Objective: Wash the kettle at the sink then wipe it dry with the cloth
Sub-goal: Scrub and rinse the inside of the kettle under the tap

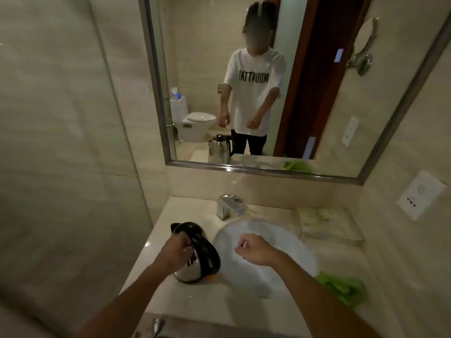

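Kettle on counter, washing not begun

Head view: kettle [197, 254] upright on counter [195, 298] just left of sink [292, 254]; left hand [177, 251] curled at its black handle, seemingly gripping; right hand [253, 248] fisted over basin, holding nothing visible; green cloth [341, 287] right of sink; likely next: lift kettle under faucet [230, 206].

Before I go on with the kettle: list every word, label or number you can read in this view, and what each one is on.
"MOUNTTAI" or close to it, seen mirror-reversed in dark capitals on the white T-shirt reflected in the mirror; its end letters are unclear.
Wall socket plate: small markings, too blurred to read.
Packets on the tray right of the faucet: print too blurred to read.
Kettle: no readable text.
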Motion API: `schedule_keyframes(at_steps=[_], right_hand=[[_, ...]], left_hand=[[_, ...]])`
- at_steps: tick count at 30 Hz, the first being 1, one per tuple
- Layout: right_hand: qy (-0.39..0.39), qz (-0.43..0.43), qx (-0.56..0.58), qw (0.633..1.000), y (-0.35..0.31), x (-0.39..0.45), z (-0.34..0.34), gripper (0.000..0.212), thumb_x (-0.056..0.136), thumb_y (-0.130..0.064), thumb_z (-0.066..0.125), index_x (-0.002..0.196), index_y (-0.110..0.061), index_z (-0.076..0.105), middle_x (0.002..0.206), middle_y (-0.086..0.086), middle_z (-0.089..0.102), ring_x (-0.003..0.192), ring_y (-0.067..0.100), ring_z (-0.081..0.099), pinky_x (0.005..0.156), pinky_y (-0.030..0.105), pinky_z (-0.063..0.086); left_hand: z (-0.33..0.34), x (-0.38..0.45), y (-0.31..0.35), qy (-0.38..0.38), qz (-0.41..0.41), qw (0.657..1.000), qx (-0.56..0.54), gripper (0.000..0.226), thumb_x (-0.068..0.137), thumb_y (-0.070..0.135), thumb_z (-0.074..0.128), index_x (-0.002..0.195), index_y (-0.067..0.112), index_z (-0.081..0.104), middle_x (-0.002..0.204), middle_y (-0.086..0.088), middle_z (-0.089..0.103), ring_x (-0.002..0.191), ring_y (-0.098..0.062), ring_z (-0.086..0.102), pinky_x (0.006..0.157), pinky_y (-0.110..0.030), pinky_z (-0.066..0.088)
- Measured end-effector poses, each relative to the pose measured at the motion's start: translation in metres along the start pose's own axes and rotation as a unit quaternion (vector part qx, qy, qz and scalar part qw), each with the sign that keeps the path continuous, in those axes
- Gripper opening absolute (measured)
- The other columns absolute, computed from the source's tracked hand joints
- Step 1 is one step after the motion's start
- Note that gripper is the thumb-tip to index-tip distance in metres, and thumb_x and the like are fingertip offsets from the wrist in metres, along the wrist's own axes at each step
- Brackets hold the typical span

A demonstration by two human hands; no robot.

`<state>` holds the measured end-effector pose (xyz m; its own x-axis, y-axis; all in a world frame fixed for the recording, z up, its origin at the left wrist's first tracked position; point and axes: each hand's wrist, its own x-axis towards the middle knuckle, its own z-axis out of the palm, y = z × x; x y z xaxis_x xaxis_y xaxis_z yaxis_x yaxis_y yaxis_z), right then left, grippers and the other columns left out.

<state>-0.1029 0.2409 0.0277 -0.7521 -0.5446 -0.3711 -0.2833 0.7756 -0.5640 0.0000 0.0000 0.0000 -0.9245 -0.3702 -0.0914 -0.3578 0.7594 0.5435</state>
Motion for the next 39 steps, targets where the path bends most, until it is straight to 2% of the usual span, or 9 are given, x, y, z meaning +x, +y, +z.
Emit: schedule_keyframes(at_steps=[2, 4, 6, 9, 14, 24, 31, 35, 39], right_hand=[[-0.020, -0.001, 0.027, 0.999, -0.016, 0.013, -0.001, 0.012, 0.091, -0.040, 0.056, 0.095, -0.029, 0.056, 0.096, 0.000, 0.063, 0.091, 0.022, 0.061, 0.091, 0.042, 0.053], [-0.036, -0.010, 0.044, 0.998, -0.035, 0.026, 0.001, 0.027, 0.092, -0.037, 0.058, 0.118, -0.027, 0.056, 0.109, 0.002, 0.062, 0.098, 0.022, 0.060, 0.093, 0.041, 0.052], [-0.054, -0.014, 0.041, 0.998, -0.049, 0.039, 0.009, 0.055, 0.093, -0.035, 0.061, 0.142, -0.021, 0.042, 0.130, 0.009, 0.058, 0.113, 0.025, 0.058, 0.094, 0.036, 0.050], [-0.077, -0.001, -0.001, 0.997, -0.058, 0.059, 0.026, 0.077, 0.091, -0.041, 0.065, 0.154, -0.018, 0.027, 0.143, 0.013, 0.050, 0.127, 0.029, 0.052, 0.098, 0.035, 0.046], [-0.099, 0.011, -0.061, 0.993, -0.064, 0.079, 0.050, 0.050, 0.092, -0.037, 0.064, 0.130, -0.005, 0.053, 0.123, 0.016, 0.060, 0.109, 0.029, 0.061, 0.088, 0.037, 0.050], [-0.106, 0.008, -0.062, 0.992, -0.049, 0.097, 0.074, 0.048, 0.097, -0.033, 0.061, 0.135, -0.007, 0.048, 0.128, 0.017, 0.059, 0.115, 0.034, 0.059, 0.096, 0.041, 0.049], [-0.101, 0.064, 0.053, 0.991, -0.047, 0.101, 0.090, 0.034, 0.094, -0.021, 0.061, 0.124, -0.006, 0.059, 0.121, 0.017, 0.067, 0.108, 0.031, 0.065, 0.099, 0.041, 0.053], [-0.042, 0.075, 0.109, 0.990, -0.044, 0.095, 0.095, 0.021, 0.093, -0.023, 0.057, 0.111, -0.011, 0.058, 0.109, 0.013, 0.065, 0.093, 0.024, 0.059, 0.081, 0.034, 0.052], [0.014, 0.065, 0.108, 0.992, -0.039, 0.084, 0.081, 0.026, 0.093, -0.024, 0.059, 0.115, -0.009, 0.061, 0.101, 0.005, 0.063, 0.088, 0.020, 0.058, 0.072, 0.026, 0.048]], left_hand=[[0.000, 0.015, -0.005, -0.005, 0.010, 1.000, 0.014, 0.031, 0.079, 0.026, 0.063, 0.108, 0.017, 0.057, 0.111, -0.006, 0.057, 0.106, -0.027, 0.054, 0.086, -0.034, 0.046], [-0.003, 0.024, -0.004, -0.015, -0.013, 0.999, 0.040, 0.053, 0.080, 0.031, 0.063, 0.127, 0.013, 0.049, 0.128, -0.011, 0.047, 0.118, -0.032, 0.046, 0.096, -0.039, 0.043], [0.000, 0.032, -0.002, -0.036, -0.032, 0.997, 0.062, 0.062, 0.081, 0.034, 0.062, 0.135, 0.013, 0.042, 0.136, -0.013, 0.039, 0.121, -0.035, 0.044, 0.099, -0.042, 0.042], [0.007, 0.044, -0.005, -0.059, -0.034, 0.994, 0.086, 0.064, 0.082, 0.035, 0.062, 0.137, 0.014, 0.040, 0.138, -0.013, 0.035, 0.121, -0.036, 0.042, 0.101, -0.042, 0.042], [0.011, 0.056, -0.014, -0.054, -0.031, 0.993, 0.097, 0.064, 0.081, 0.039, 0.062, 0.137, 0.014, 0.041, 0.136, -0.010, 0.043, 0.123, -0.033, 0.041, 0.101, -0.039, 0.039], [0.014, 0.066, -0.023, -0.001, -0.017, 0.996, 0.084, 0.060, 0.077, 0.036, 0.073, 0.125, 0.010, 0.048, 0.125, -0.010, 0.047, 0.116, -0.026, 0.042, 0.095, -0.035, 0.043], [0.008, 0.062, -0.006, 0.121, 0.165, 0.955, 0.215, 0.062, 0.060, 0.030, 0.083, 0.114, 0.017, 0.056, 0.118, -0.007, 0.048, 0.109, -0.026, 0.043, 0.087, -0.036, 0.046], [0.004, 0.062, 0.000, 0.077, 0.147, 0.985, 0.055, 0.051, 0.073, 0.013, 0.076, 0.117, 0.016, 0.051, 0.138, -0.010, 0.033, 0.117, -0.030, 0.039, 0.095, -0.031, 0.044], [-0.001, 0.068, 0.017, 0.069, 0.193, 0.978, -0.043, 0.040, 0.074, 0.007, 0.075, 0.104, 0.018, 0.052, 0.123, -0.002, 0.038, 0.108, -0.021, 0.044, 0.085, -0.020, 0.042]])
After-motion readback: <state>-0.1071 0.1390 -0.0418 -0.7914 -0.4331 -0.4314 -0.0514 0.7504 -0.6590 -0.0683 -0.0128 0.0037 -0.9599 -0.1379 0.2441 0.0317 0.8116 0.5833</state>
